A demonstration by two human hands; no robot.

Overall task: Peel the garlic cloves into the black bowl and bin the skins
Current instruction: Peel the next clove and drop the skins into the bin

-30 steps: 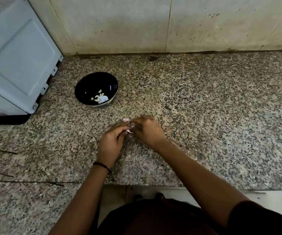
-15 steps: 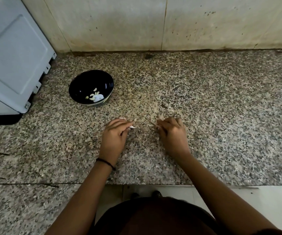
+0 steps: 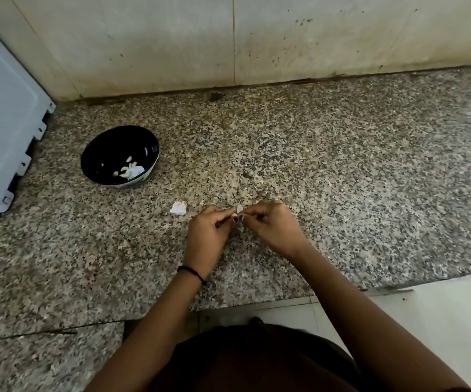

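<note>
A small garlic clove [image 3: 239,209] with pale skin is pinched between the fingertips of my left hand [image 3: 207,236] and my right hand [image 3: 274,226], just above the granite counter; most of it is hidden by the fingers. A white-pink lump of garlic or skin [image 3: 179,207] lies on the counter left of my hands. The black bowl [image 3: 107,154] stands further back on the left and holds several peeled cloves [image 3: 129,171].
A pale grey appliance [image 3: 5,123] stands at the far left edge, close to the bowl. The speckled granite counter [image 3: 356,179] runs back to a stained wall [image 3: 228,41]. White floor tiles [image 3: 440,312] show beyond the counter's front edge.
My hands were together, then apart on the counter, and are now together again pinching a clove. The white lump is left lying on the counter beside my left hand.
</note>
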